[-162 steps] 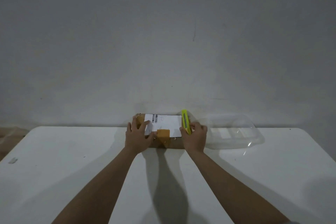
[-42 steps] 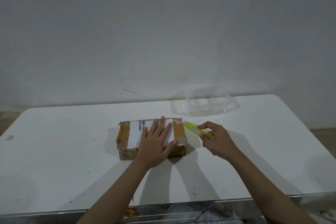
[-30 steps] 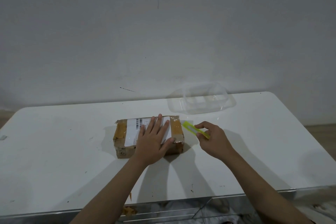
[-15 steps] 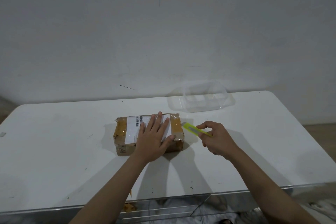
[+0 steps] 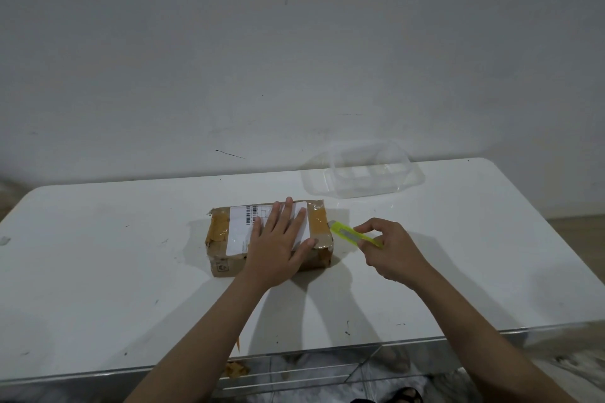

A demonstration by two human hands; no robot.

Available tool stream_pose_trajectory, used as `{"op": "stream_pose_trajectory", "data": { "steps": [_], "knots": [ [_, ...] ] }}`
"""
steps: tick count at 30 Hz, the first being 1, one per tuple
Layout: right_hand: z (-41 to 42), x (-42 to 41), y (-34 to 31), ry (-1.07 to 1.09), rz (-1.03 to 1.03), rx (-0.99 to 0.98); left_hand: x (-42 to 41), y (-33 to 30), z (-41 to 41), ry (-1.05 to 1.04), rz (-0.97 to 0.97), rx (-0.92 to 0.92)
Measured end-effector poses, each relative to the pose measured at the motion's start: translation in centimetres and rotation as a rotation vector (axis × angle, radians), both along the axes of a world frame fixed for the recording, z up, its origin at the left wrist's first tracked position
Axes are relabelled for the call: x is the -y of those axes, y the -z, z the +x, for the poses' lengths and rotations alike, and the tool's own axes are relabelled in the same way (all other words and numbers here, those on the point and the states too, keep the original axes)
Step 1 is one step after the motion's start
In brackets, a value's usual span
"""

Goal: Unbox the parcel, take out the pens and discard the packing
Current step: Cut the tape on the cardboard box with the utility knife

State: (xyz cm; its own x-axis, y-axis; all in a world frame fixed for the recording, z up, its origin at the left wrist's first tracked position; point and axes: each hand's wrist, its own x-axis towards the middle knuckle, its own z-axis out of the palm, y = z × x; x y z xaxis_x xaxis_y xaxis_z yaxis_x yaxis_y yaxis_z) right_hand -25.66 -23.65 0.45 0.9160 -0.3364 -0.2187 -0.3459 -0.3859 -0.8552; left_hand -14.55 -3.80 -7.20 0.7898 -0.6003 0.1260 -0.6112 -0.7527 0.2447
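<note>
A brown cardboard parcel wrapped in tape, with a white shipping label on top, lies in the middle of the white table. My left hand rests flat on its top, fingers straight and spread. My right hand grips a yellow-green utility knife just right of the parcel. The knife's tip points at the parcel's right end, close to its upper edge. The parcel is sealed, and no pens show.
A clear plastic container stands at the back of the table, right of centre, near the grey wall. The table's front edge runs below my forearms. Scraps of brown tape lie under it on the floor.
Since the earliest frame the parcel has come from the table's back edge to the middle. Over the last second my right hand has brought the knife's tip closer to the parcel's right end.
</note>
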Motion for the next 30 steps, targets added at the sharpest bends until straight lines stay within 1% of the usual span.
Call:
{"op": "stream_pose_trajectory", "data": {
  "steps": [9,16,30],
  "knots": [
    [-0.8,0.0,-0.4,-0.002,0.055,-0.008,0.0,0.1,0.0,-0.001,-0.007,0.001],
    [-1.2,-0.6,0.2,0.051,0.133,-0.014,0.0,0.2,-0.2,0.006,-0.01,0.023],
    [-1.9,0.4,-0.7,0.013,0.165,-0.046,0.0,0.1,0.0,0.01,-0.019,0.002]
  ]
}}
